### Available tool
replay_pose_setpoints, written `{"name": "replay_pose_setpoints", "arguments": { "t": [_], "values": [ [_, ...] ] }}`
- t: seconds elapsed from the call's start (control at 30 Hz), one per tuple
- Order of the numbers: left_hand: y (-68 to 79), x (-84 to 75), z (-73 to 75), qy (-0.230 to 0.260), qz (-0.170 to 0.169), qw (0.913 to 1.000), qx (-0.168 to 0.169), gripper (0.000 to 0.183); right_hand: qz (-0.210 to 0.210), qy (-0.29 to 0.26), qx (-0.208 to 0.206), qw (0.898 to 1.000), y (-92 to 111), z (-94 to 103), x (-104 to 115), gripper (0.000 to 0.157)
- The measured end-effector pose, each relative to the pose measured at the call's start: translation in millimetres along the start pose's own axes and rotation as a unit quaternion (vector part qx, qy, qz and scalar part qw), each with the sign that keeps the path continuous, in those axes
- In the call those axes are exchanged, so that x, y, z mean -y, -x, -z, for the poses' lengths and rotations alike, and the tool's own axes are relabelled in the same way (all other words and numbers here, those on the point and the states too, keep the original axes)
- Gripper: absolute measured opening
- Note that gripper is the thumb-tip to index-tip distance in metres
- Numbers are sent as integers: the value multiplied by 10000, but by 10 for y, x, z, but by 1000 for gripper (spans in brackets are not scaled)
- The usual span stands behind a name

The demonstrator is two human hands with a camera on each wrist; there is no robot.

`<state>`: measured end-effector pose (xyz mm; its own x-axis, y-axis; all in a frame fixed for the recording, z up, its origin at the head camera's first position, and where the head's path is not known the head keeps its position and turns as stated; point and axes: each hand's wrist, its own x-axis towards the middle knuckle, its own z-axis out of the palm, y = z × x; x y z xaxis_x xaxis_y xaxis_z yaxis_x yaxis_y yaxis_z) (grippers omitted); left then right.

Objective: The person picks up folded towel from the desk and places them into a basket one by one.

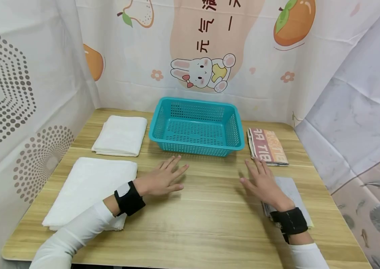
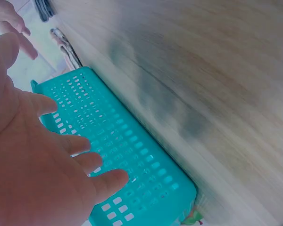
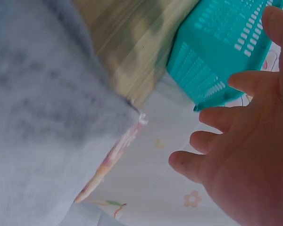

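My left hand is held palm down with its fingers spread, in front of the turquoise plastic basket, and grips nothing. On the right, my right hand also has its fingers spread and holds nothing. It hovers by a folded grey cloth, which the hand and wrist partly cover. Behind it lies a folded pink and orange towel with lettering, close to the fingertips. Left of my left hand is a large folded white towel; a smaller folded white towel lies behind that one.
The basket stands at the back middle of the wooden table, against a printed curtain. Nothing shows inside it. Cloth also hangs along both sides of the table.
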<state>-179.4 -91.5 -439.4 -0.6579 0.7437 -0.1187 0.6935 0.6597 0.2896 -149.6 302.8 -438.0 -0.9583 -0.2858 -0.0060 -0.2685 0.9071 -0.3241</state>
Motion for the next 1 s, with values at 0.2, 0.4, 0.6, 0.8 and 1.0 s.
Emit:
{"name": "replay_pose_setpoints", "arguments": {
  "t": [0.2, 0.4, 0.6, 0.8, 1.0],
  "values": [
    [-30, -41, -13, -93, -42, 9998, 158, 73, -366, -108, 45, 9993, 86, 64, -83, 76],
    [-76, -62, -57, -169, -90, 9996, 221, 73, -630, -104, 128, 9979, 169, 97, -173, 79],
    [-88, -93, -90, -205, -178, 9993, 253, 73, -820, -267, 227, 9960, 254, 136, -244, 81],
    [-92, -131, -99, -161, -174, 9994, 266, 73, -988, -314, 331, 9941, 312, 166, -284, 81],
    [-142, -166, -119, -127, -259, 9994, 207, 72, -1084, -300, 403, 9928, 360, 171, -308, 82]
  ]
}}
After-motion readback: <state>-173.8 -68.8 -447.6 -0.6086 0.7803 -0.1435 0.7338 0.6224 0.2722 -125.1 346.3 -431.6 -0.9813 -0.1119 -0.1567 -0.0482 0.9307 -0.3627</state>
